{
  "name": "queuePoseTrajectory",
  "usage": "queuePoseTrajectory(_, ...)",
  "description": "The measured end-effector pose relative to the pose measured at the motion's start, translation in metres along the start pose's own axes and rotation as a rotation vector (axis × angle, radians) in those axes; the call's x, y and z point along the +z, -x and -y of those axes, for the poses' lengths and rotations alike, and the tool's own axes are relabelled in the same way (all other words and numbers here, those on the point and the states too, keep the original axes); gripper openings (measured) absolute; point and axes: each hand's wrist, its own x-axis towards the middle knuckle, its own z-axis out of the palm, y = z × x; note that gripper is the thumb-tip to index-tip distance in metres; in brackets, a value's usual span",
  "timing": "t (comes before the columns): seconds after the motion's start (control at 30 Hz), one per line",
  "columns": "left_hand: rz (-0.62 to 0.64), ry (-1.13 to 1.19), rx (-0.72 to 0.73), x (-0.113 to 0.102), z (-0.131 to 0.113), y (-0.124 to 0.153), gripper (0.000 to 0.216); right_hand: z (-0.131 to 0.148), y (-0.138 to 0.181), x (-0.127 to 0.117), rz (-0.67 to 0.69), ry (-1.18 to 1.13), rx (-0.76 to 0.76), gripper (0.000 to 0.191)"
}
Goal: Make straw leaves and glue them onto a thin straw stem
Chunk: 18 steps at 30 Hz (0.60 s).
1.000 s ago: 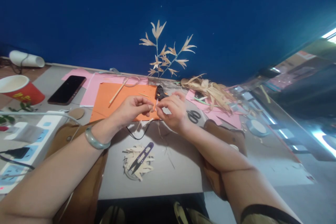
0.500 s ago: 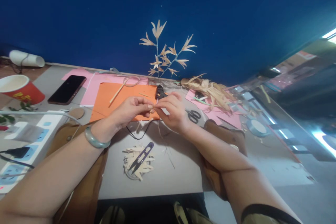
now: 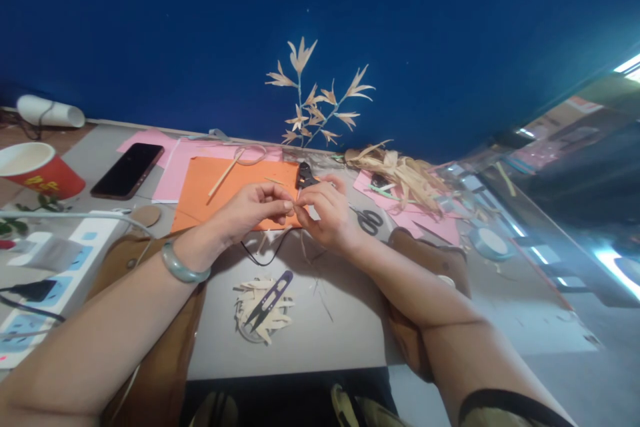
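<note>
My left hand point(image 3: 253, 209) and my right hand point(image 3: 325, 211) meet fingertip to fingertip above the front edge of an orange paper sheet point(image 3: 220, 183). Both pinch a small pale strip of dried leaf between thumb and fingers; the piece is too small to see well. A jade bangle point(image 3: 183, 267) sits on my left wrist. Below the hands, thread snips point(image 3: 270, 297) lie on a small pile of cut pale leaf pieces point(image 3: 263, 313). A thin black wire point(image 3: 265, 257) curves on the grey table just under my left hand.
A dried-leaf branch point(image 3: 315, 103) stands against the blue wall. Loose dried husks point(image 3: 400, 173), black scissors point(image 3: 369, 220) and black pliers point(image 3: 304, 175) lie at the right. At the left are a phone point(image 3: 127, 170), a red paper cup point(image 3: 37, 170) and a power strip point(image 3: 55, 273). Pink paper point(image 3: 175, 160) lies behind.
My right hand has moved slightly left, closing the small gap so its fingertips now touch those of my left hand. Nothing else has moved.
</note>
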Motion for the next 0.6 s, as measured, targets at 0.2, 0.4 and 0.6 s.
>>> queuePoseTrajectory(0.2, 0.008, 0.014, -0.016, -0.0007, -0.0013, 0.0000, 0.025, 0.0010, -0.0023, -0.0038, -0.039, 0.004, 0.010, 0.012)
queuePoseTrajectory(0.4, 0.008, 0.049, -0.036, -0.0013, -0.0020, 0.0001, 0.024, 0.0006, -0.0034, -0.0046, -0.065, -0.001, 0.013, 0.012)
queuePoseTrajectory(0.6, 0.015, 0.068, -0.090, 0.0001, -0.0019, 0.0004, 0.028, 0.0000, -0.0034, -0.0034, -0.032, -0.008, -0.009, 0.012)
